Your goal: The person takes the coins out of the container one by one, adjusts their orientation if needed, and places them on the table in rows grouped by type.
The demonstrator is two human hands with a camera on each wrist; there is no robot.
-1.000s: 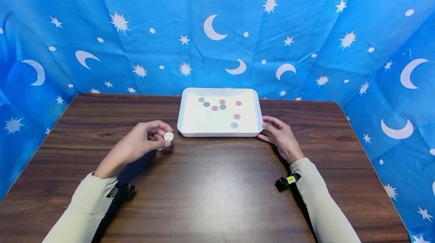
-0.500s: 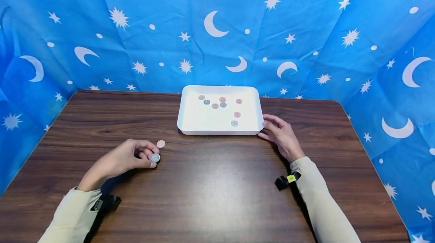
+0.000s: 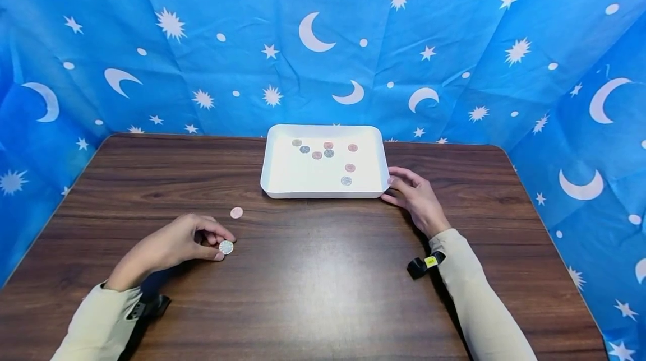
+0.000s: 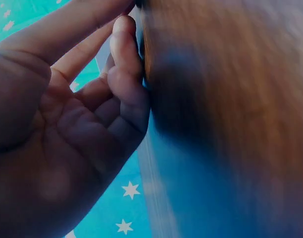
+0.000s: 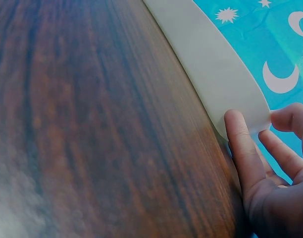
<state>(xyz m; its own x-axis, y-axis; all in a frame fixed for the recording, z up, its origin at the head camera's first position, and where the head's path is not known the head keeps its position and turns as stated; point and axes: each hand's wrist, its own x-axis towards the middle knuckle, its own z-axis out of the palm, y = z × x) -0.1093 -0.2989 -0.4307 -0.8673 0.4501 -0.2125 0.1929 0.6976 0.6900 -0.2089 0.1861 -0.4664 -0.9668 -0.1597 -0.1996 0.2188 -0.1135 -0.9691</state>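
Observation:
In the head view my left hand point(image 3: 176, 240) is low over the table's left part. Its thumb and a fingertip hold a silver coin point(image 3: 226, 247) by its edge at about table level. A copper-coloured coin point(image 3: 236, 213) lies on the wood just beyond it. In the left wrist view the fingers point(image 4: 126, 59) are bent close to the tabletop, and the silver coin is out of sight. My right hand point(image 3: 418, 199) holds the front right corner of the white tray point(image 3: 323, 194), fingers and thumb against its wall. Several silver and copper coins point(image 3: 329, 153) lie spread inside the tray.
The brown wooden table point(image 3: 313, 282) runs back to a blue cloth point(image 3: 242, 41) printed with moons and stars. The tray stands near the far edge. Black wrist cameras hang under both sleeves, one at the right cuff point(image 3: 424, 265).
My left hand has drawn left and nearer, away from the tray, with the silver coin. The copper coin on the table has come into sight. My right hand stays at the tray.

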